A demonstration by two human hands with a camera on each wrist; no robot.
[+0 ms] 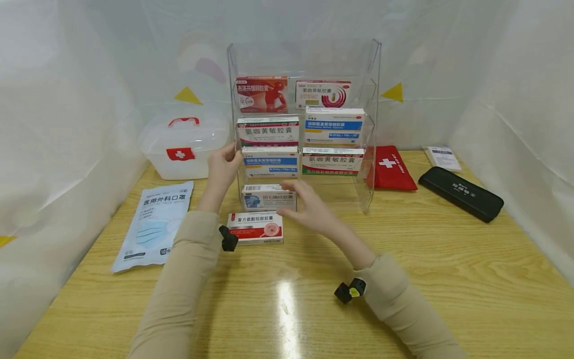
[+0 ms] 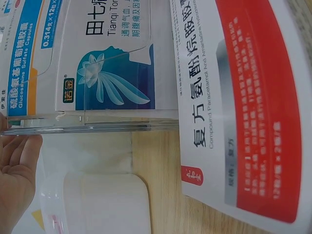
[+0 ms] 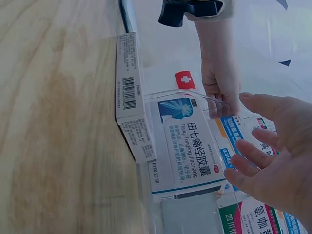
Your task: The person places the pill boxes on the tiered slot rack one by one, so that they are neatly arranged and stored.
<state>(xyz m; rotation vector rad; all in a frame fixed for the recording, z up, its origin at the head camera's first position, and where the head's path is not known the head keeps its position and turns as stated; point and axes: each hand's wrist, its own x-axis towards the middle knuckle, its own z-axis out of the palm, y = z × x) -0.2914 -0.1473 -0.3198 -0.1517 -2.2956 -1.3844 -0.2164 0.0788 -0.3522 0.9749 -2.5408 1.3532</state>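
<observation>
Left hand raised, fingers curled; right hand open (fingers spread)

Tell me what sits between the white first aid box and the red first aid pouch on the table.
In the head view, the clear acrylic rack of medicine boxes stands between the white first aid box and the red pouch.

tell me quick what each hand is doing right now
Left hand: grips the left edge of the clear rack.
Right hand: open, fingers straight, holding nothing, beside the white medicine box.
</observation>
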